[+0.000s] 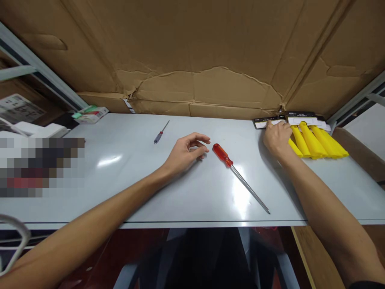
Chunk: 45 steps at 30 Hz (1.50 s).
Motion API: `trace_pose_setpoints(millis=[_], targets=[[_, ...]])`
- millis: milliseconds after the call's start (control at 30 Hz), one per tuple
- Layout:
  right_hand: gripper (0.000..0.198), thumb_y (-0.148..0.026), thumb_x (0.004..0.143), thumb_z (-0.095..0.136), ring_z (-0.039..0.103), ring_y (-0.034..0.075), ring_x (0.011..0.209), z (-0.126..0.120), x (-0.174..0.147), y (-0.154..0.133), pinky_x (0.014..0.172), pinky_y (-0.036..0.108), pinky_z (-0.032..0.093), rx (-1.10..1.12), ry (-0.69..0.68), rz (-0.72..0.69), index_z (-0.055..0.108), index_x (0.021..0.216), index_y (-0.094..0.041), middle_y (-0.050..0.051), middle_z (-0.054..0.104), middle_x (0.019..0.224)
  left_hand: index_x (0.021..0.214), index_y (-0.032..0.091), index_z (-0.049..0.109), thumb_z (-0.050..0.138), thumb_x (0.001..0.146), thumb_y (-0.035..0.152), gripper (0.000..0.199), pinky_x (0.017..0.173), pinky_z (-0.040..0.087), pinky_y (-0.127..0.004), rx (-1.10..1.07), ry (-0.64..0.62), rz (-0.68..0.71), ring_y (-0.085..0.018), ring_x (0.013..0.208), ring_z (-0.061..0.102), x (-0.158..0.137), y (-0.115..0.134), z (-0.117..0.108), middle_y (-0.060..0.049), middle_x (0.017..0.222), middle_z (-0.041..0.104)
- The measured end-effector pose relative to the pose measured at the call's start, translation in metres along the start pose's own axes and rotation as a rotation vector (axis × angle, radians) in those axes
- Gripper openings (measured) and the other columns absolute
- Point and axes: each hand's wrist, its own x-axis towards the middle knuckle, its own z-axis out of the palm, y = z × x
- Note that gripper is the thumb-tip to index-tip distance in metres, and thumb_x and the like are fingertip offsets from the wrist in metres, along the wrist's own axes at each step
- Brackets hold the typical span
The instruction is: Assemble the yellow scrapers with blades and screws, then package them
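My left hand hovers over or rests on the white table, its fingers curved and apart with nothing between them. Just to its right lies a long screwdriver with a red handle, its steel shaft slanting toward the table's front edge. At the back right, my right hand has its fingers bent over the black-and-white card top of the leftmost yellow package; its fingertips are partly hidden. Several similar yellow packages lie side by side against it. A small screwdriver with a grey handle lies to the left, farther back.
A tall cardboard sheet closes off the back. A small box sits at the back left corner, near white items and a blurred-out patch. Metal frame posts stand at both sides. Below the front edge are a chair and my legs.
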Motion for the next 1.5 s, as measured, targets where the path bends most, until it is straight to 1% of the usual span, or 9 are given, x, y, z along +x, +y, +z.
trace_pose_setpoints(millis=[300, 433, 833, 933, 1033, 1100, 1200, 1300, 1500], targets=[[0.061, -0.023, 0.102, 0.032, 0.054, 0.038, 0.127, 0.006, 0.008, 0.002, 0.1, 0.047, 0.045, 0.026, -0.088, -0.109, 0.042, 0.161, -0.011, 0.032, 0.05, 0.136, 0.101, 0.022, 0.073, 0.073, 0.083, 0.028, 0.018, 0.071, 0.064, -0.034, 0.126, -0.007, -0.016, -0.015, 0.067, 0.069, 0.0, 0.0, -0.004, -0.005, 0.092, 0.075], [0.058, -0.027, 0.104, 0.037, 0.057, 0.036, 0.123, 0.006, 0.01, 0.004, 0.1, 0.048, 0.047, 0.011, -0.122, -0.116, 0.045, 0.158, -0.01, 0.031, 0.053, 0.133, 0.103, 0.023, 0.073, 0.071, 0.085, 0.032, 0.02, 0.072, 0.061, -0.036, 0.18, -0.02, -0.029, -0.015, 0.064, 0.068, 0.002, -0.004, -0.006, -0.004, 0.088, 0.074], [0.058, -0.033, 0.107, 0.033, 0.044, 0.044, 0.137, -0.005, 0.003, 0.012, 0.102, 0.048, 0.044, 0.027, 0.068, -0.12, 0.046, 0.157, -0.007, 0.032, 0.046, 0.14, 0.098, 0.022, 0.074, 0.065, 0.089, 0.029, 0.015, 0.075, 0.059, -0.034, 0.252, -0.023, 0.105, -0.016, 0.078, 0.07, 0.002, -0.009, -0.006, -0.005, 0.102, 0.073], [0.06, -0.044, 0.108, 0.033, 0.051, 0.039, 0.129, -0.022, -0.023, -0.001, 0.1, 0.045, 0.044, 0.169, 0.06, -0.302, 0.05, 0.156, -0.012, 0.028, 0.051, 0.138, 0.095, 0.022, 0.074, 0.062, 0.09, 0.025, 0.013, 0.076, 0.058, -0.034, 0.32, 0.047, 0.218, -0.017, 0.086, 0.07, 0.006, -0.01, -0.011, -0.005, 0.106, 0.071], [0.057, -0.057, 0.106, 0.04, 0.062, 0.022, 0.102, -0.036, -0.064, -0.023, 0.088, 0.031, 0.046, 0.321, -0.183, -0.598, 0.058, 0.15, -0.026, 0.014, 0.066, 0.118, 0.093, 0.022, 0.073, 0.057, 0.092, 0.021, 0.017, 0.079, 0.057, -0.034, 0.453, 0.177, 0.354, -0.019, 0.094, 0.067, 0.016, -0.013, -0.024, -0.005, 0.104, 0.071], [0.067, -0.057, 0.101, 0.051, 0.06, 0.018, 0.09, -0.039, -0.09, -0.037, 0.079, 0.028, 0.042, 0.341, -0.32, -0.802, 0.044, 0.162, -0.029, 0.013, 0.065, 0.12, 0.096, 0.023, 0.073, 0.053, 0.093, 0.02, 0.02, 0.088, 0.057, -0.039, 0.606, 0.294, 0.395, -0.024, 0.104, 0.065, 0.026, -0.017, -0.042, -0.007, 0.107, 0.071], [0.067, -0.032, 0.1, 0.045, 0.05, 0.012, 0.076, -0.039, -0.115, -0.047, 0.073, 0.027, 0.033, 0.308, -0.349, -0.886, 0.035, 0.166, -0.032, 0.013, 0.062, 0.125, 0.112, 0.022, 0.073, 0.058, 0.094, 0.028, 0.024, 0.111, 0.047, -0.051, 0.937, 0.463, 0.279, -0.036, 0.13, 0.053, 0.042, -0.028, -0.075, -0.013, 0.122, 0.066], [0.07, -0.02, 0.095, 0.041, 0.042, 0.009, 0.069, -0.039, -0.122, -0.04, 0.072, 0.027, 0.029, 0.312, -0.346, -0.863, 0.039, 0.164, -0.035, 0.012, 0.062, 0.121, 0.13, 0.02, 0.068, 0.063, 0.091, 0.039, 0.043, 0.114, 0.044, -0.053, 1.098, 0.441, -0.035, -0.041, 0.139, 0.047, 0.055, -0.042, -0.105, -0.019, 0.144, 0.052], [0.065, -0.021, 0.092, 0.05, 0.055, 0.015, 0.082, -0.042, -0.106, -0.023, 0.08, 0.025, 0.038, 0.394, -0.353, -0.751, 0.051, 0.157, -0.025, 0.01, 0.066, 0.102, 0.117, 0.019, 0.072, 0.065, 0.084, 0.031, 0.036, 0.098, 0.051, -0.043, 1.053, 0.324, -0.17, -0.033, 0.109, 0.066, 0.066, -0.058, -0.117, -0.014, 0.116, 0.071]])
